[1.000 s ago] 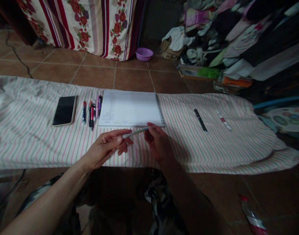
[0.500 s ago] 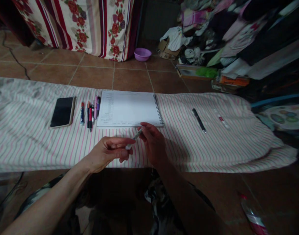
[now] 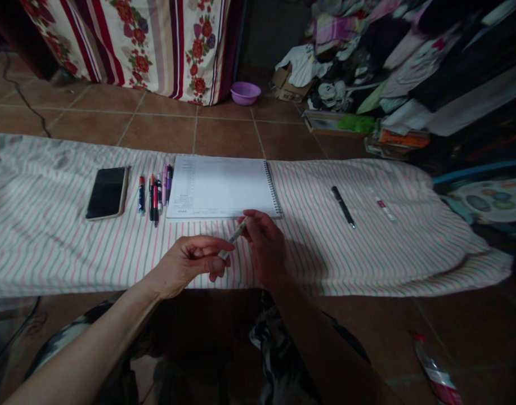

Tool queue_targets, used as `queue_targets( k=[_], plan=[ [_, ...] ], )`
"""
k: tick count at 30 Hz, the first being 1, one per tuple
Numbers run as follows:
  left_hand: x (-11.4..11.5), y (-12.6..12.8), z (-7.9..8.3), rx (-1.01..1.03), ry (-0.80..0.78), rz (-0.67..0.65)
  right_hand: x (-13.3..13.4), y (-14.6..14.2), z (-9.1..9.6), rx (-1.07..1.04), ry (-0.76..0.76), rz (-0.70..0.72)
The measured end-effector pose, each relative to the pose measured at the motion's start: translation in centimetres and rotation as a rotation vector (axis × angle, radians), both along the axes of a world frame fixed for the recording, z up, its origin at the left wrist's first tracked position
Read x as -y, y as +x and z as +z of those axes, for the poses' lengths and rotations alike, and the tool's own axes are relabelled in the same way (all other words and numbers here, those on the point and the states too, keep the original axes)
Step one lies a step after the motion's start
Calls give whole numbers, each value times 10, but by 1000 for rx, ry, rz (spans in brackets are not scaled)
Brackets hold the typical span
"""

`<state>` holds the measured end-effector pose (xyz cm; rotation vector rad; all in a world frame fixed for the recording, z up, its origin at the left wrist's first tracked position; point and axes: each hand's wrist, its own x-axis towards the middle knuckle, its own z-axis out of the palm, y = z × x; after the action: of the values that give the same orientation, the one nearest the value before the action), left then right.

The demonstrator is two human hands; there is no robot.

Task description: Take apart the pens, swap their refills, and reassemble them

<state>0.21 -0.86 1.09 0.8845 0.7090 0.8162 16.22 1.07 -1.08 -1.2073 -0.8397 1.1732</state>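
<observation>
A slim whitish pen point(image 3: 233, 238) is held slantwise between my hands, in front of the notebook's near edge. My left hand point(image 3: 198, 259) pinches its lower end between thumb and fingers. At the upper end, my right hand point(image 3: 264, 242) is closed on the pen with its fingertips. Just beyond lies an open spiral notebook point(image 3: 230, 185) with a printed left margin and bottom line. Left of the notebook several pens point(image 3: 155, 197) lie side by side, in red, black and purple.
A phone point(image 3: 108, 193) lies at the left on the striped cloth point(image 3: 308, 197). To the right are a black pen point(image 3: 343, 206) and a small white-and-red tube point(image 3: 385, 208). A bottle point(image 3: 435, 368) lies on the floor at lower right; a purple basin point(image 3: 245, 93) stands beyond the table.
Both hands stay almost in place on the pen. The left fingers have shifted very slightly along it; everything else looks the same.
</observation>
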Motion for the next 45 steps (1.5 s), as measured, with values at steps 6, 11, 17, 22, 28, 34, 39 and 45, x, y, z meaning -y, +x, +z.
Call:
queue_targets(
  k=[6, 11, 17, 22, 28, 34, 39, 45],
  plan=[
    [2, -6, 1, 84, -24, -68, 2, -2, 2, 7, 11, 52],
    [2, -4, 5, 134, -4, -19, 7, -2, 2, 374, 147, 151],
    [0, 6, 7, 172, 117, -45, 9, 0, 7, 646, 329, 84],
    [-9, 9, -9, -423, 371, 237, -3, 6, 11, 388, 119, -64],
    [-15, 13, -33, -1011, 924, 293, -15, 11, 3, 163, -46, -87],
    [-18, 24, -41, -1136, 997, 210, -23, 14, -11, -66, -105, -40],
    [-20, 27, -44, -1221, 1022, 200, -26, 19, -14, -267, -200, 112],
    [-21, 29, -43, -1309, 1018, 144, -25, 20, -13, -467, -240, 145]
  ],
)
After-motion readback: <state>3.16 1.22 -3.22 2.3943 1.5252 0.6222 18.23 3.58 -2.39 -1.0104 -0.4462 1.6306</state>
